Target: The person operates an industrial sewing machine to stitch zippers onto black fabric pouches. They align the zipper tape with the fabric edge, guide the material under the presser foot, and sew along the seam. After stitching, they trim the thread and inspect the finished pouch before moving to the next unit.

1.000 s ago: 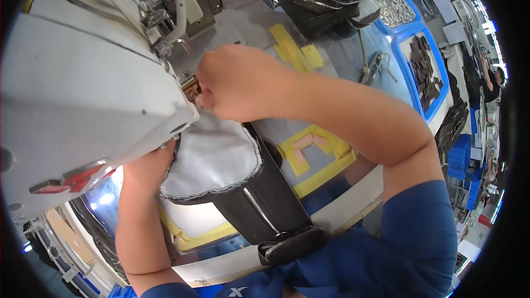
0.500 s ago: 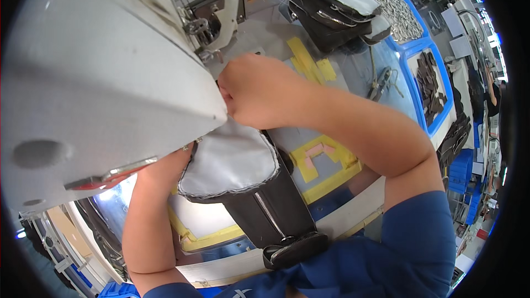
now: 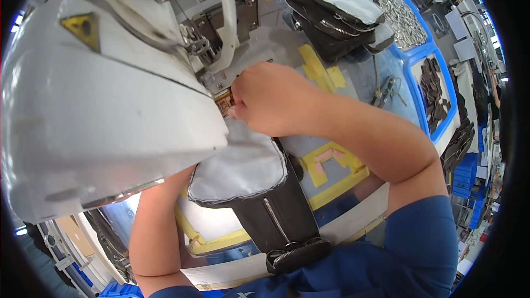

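A black bag (image 3: pixel 270 209) with a silver-grey lining panel (image 3: pixel 243 174) and a metal zipper lies under the head of a white sewing machine (image 3: pixel 121 110). Its near end, with a small zipped pouch (image 3: pixel 298 254), rests against my body. My right hand (image 3: pixel 270 99) is closed in a fist beside the stitching area, above the far end of the lining. What its fingers pinch is hidden; a small copper-brown part (image 3: pixel 224 102) shows beside them. My left forearm (image 3: pixel 157 232) reaches up from the lower left, and the machine head hides the hand.
Another black bag with silver lining (image 3: pixel 337 16) lies at the far right. Beyond it, blue trays (image 3: pixel 411 66) hold metal hardware (image 3: pixel 398 19) and dark strips (image 3: pixel 432 91). Thread snips (image 3: pixel 383 91) lie near them. Yellow tape (image 3: pixel 339 187) marks the work plate.
My right hand has moved slightly right and down, and the copper-brown part now shows beside its fingers. The view has shifted, showing more of the machine head. The bag stays under it.
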`<state>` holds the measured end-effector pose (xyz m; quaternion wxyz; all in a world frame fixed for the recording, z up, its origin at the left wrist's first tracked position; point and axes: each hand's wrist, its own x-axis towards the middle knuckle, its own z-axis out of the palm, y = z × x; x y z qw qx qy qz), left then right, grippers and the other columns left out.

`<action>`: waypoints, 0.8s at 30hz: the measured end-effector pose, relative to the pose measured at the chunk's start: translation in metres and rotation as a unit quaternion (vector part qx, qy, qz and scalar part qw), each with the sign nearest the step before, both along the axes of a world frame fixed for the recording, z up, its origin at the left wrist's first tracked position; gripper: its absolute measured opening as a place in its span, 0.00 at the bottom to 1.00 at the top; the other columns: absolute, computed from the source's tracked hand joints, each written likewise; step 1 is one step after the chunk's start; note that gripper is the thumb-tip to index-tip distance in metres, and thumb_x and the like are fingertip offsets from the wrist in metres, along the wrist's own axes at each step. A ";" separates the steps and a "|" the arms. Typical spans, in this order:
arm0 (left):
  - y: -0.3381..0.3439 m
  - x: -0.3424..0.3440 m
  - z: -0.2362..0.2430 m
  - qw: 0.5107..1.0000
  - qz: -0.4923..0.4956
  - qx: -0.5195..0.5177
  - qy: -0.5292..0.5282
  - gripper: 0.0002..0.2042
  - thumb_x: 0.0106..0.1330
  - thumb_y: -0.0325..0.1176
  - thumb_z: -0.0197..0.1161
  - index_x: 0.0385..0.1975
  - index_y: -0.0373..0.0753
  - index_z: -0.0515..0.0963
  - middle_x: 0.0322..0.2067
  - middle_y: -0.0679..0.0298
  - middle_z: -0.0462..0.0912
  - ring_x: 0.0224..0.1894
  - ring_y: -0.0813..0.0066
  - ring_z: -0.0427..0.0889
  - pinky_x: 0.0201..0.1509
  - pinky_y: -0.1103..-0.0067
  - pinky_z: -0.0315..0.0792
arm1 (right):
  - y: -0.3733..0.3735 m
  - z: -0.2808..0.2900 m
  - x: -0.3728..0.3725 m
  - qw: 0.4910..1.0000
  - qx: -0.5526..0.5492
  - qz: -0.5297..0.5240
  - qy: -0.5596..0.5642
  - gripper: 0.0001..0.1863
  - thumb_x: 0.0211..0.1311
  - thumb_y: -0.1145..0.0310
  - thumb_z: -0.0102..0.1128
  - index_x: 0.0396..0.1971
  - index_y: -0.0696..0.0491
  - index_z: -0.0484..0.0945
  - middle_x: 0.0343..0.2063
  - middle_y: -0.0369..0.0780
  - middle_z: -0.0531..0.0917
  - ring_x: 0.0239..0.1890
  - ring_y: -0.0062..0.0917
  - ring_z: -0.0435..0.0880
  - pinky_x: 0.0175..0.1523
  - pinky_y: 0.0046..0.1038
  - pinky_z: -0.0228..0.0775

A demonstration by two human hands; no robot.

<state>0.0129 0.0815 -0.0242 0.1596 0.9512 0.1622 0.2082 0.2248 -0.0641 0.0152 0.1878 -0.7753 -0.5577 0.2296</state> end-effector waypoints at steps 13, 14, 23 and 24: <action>0.011 -0.018 -0.019 0.996 -0.003 -0.060 0.067 0.15 0.60 0.28 0.75 0.48 0.38 0.87 0.45 0.56 0.90 0.48 0.57 0.88 0.52 0.65 0.81 | 0.000 0.000 0.002 1.000 -0.022 0.002 -0.011 0.16 0.62 0.61 0.67 0.30 0.61 0.87 0.31 0.52 0.88 0.40 0.52 0.89 0.47 0.47 0.81; 0.010 -0.016 -0.015 0.997 -0.008 -0.047 0.059 0.16 0.60 0.28 0.75 0.48 0.38 0.87 0.45 0.56 0.90 0.48 0.57 0.88 0.52 0.65 0.81 | -0.001 0.002 0.003 1.000 -0.024 0.000 -0.009 0.16 0.62 0.61 0.67 0.30 0.61 0.87 0.31 0.52 0.88 0.40 0.52 0.89 0.47 0.47 0.81; 0.008 -0.010 -0.017 0.997 -0.008 0.019 0.068 0.18 0.57 0.29 0.75 0.50 0.39 0.86 0.47 0.56 0.89 0.49 0.54 0.88 0.56 0.63 0.80 | -0.004 0.003 0.002 1.000 -0.007 -0.002 -0.015 0.16 0.63 0.60 0.67 0.30 0.61 0.87 0.30 0.53 0.88 0.39 0.52 0.89 0.47 0.47 0.81; 0.008 -0.009 -0.018 0.998 -0.012 0.022 0.066 0.19 0.57 0.30 0.75 0.50 0.39 0.86 0.47 0.56 0.89 0.50 0.54 0.88 0.56 0.63 0.80 | -0.004 0.002 0.002 1.000 -0.004 -0.002 -0.017 0.16 0.63 0.60 0.67 0.30 0.61 0.87 0.30 0.53 0.88 0.40 0.52 0.89 0.47 0.47 0.81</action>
